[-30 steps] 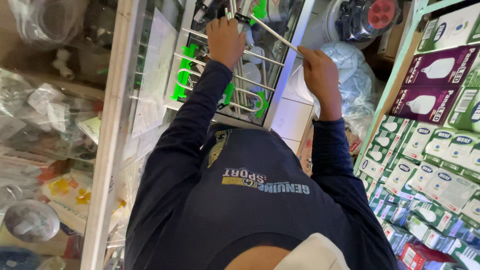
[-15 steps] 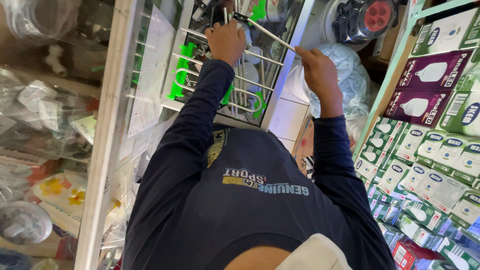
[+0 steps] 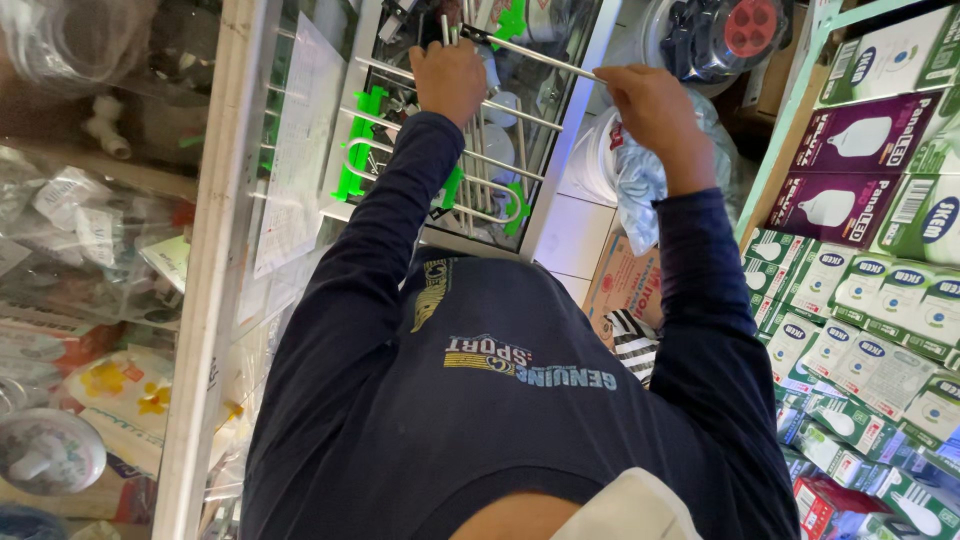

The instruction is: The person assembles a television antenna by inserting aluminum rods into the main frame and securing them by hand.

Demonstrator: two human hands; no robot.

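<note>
Shelving on the far left: glass-fronted case with a pale frame (image 3: 215,300) full of bagged fittings, contents mostly blurred behind the glass. A printed paper sheet (image 3: 300,150) hangs on the pane just right of that frame.

Left hand (image 3: 448,80) is up at the top of a white wire rack (image 3: 480,160), fist closed around its upper wires; fingers are hidden on the far side, so how tight I can't tell. Rack has green plastic clips (image 3: 360,140) on its left edge and a looped wire at the bottom. It lies flat against the glass door in front of the chest.

Key geometry: a thin metal rod (image 3: 530,52) runs from the rack top near the left hand, down and to the right, to the right hand (image 3: 648,100). Long axis is a shallow diagonal, left end higher. Right hand pinches the rod's right end, knuckles up, narrow grip. Both hands are on the same assembly; left is at the rack body, right is out at the free end, well apart.

Right of that: a clear plastic bag (image 3: 650,190) below the right wrist, then a green shelf upright (image 3: 790,130) and stacked lamp boxes (image 3: 870,340), purple ones above, green and white below.
</note>
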